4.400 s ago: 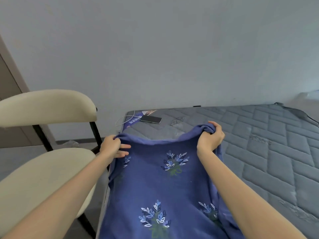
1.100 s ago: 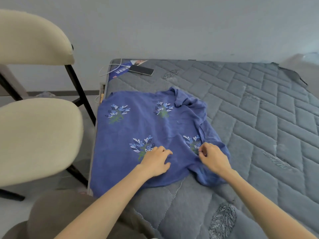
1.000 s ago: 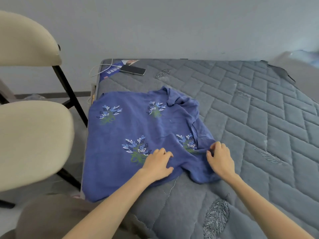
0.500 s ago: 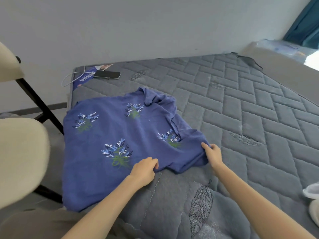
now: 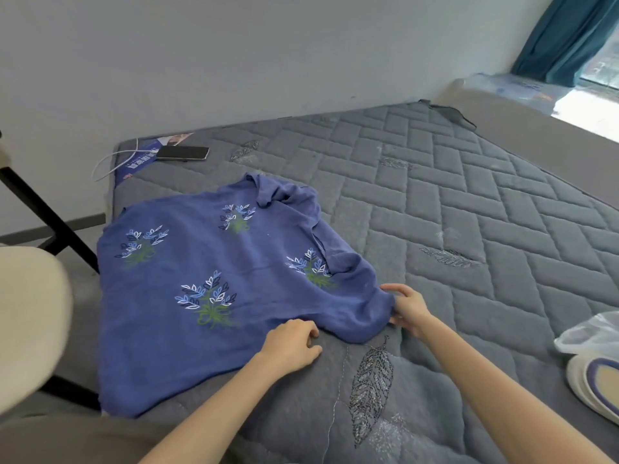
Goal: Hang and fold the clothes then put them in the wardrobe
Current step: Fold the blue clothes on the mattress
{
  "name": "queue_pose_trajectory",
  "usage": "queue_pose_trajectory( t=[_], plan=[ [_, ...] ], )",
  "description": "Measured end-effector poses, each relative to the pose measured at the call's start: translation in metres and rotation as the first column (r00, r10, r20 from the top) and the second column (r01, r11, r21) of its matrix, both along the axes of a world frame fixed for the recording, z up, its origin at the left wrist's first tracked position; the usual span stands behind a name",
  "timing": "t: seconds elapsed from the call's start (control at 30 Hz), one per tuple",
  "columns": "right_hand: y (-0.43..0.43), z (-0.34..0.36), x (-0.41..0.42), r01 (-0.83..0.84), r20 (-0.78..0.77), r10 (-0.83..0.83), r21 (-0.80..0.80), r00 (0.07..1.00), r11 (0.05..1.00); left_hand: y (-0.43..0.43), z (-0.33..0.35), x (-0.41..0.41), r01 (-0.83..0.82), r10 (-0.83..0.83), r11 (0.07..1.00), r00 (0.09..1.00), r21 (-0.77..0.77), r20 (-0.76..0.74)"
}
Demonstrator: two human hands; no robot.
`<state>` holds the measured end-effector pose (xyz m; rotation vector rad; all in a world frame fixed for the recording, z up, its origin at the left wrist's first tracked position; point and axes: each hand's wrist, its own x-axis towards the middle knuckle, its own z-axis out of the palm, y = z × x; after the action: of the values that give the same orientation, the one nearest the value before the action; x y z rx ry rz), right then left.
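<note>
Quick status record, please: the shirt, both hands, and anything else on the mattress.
garment: blue shirt, spread on the mattress, right side bunched, not yet folded
left hand: fingers curled at the near hem, grip unclear
right hand: grips the shirt's near right corner
other: phone at the far left corner

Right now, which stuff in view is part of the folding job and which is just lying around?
Job: blue shirt, spread on the mattress; right hand gripping its near corner; left hand at its near edge.
Lying about: phone, cable and leaflet at the far corner; chair; plates and plastic bag on the right; curtain.
</note>
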<state>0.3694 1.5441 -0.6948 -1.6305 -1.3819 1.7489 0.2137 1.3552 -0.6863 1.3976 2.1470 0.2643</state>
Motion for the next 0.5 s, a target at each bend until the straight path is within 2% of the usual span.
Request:
queue_pose_trajectory(
  t=[0.07, 0.1, 0.17, 0.23, 0.4, 0.43, 0.5],
  plan=[
    [0.000, -0.007, 0.004, -0.240, 0.097, 0.226, 0.177, 0.969, 0.955, 0.006, -0.006, 0.010, -0.031, 0.032, 0.999, 0.999, 0.023, -0.011],
    [0.002, -0.011, 0.006, -0.323, 0.175, 0.285, 0.255, 0.943, 0.912, 0.009, -0.009, 0.015, -0.041, 0.041, 0.999, 0.999, 0.030, -0.022],
    [0.006, -0.014, 0.008, -0.437, 0.382, 0.282, 0.422, 0.880, 0.794, 0.017, -0.014, 0.025, -0.057, 0.059, 0.997, 0.997, 0.042, -0.046],
    [0.007, -0.018, 0.008, -0.468, 0.454, 0.236, 0.512, 0.859, 0.720, 0.027, -0.018, 0.034, -0.101, 0.106, 0.992, 0.992, 0.071, -0.073],
    [0.010, -0.021, 0.001, -0.283, 0.292, 0.116, 0.634, 0.949, 0.720, 0.051, -0.025, 0.052, -0.253, 0.270, 0.959, 0.953, 0.125, -0.140],
    [0.010, -0.020, -0.001, -0.261, 0.242, 0.135, 0.623, 0.961, 0.738, 0.054, -0.026, 0.052, -0.285, 0.307, 0.945, 0.943, 0.159, -0.132],
    [0.010, -0.015, -0.003, -0.228, 0.170, 0.155, 0.614, 0.973, 0.756, 0.059, -0.025, 0.051, -0.396, 0.416, 0.877, 0.909, 0.272, -0.021]
  ],
)
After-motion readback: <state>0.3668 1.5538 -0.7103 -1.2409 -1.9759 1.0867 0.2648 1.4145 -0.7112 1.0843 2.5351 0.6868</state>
